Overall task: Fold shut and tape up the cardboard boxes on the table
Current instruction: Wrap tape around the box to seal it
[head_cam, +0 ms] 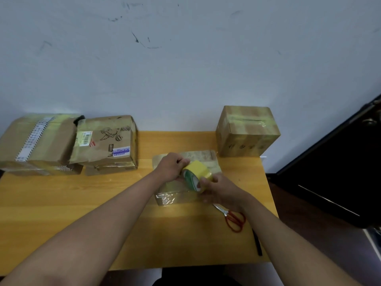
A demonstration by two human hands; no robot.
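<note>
Right hand grips the near side of a yellow tape roll, fingers curled over its rim. Left hand pinches the roll's far upper edge, fingers curled at the top. Both hands hold the roll just above a flat cardboard box lying at the middle of the wooden table; whether the roll touches the box cannot be told. The box's flaps lie closed, and glossy tape shows along its near edge.

Near the right hand, red-handled scissors lie on the table, blades partly hidden under the wrist. A black pen lies further toward the near right edge of the table, apart from the scissors.

Beyond the flat box, at the far right corner, 1 cube-shaped box stands closed with yellowish tape across its top — handwritten marks show on its front face.

At the far left, 2 more boxes sit side by side and touching: a printed box bearing labels and a cartoon drawing, resting tilted on another piece of cardboard, and a large box with a patterned tape strip running across its top. A scuffed white wall stands behind the table.
</note>
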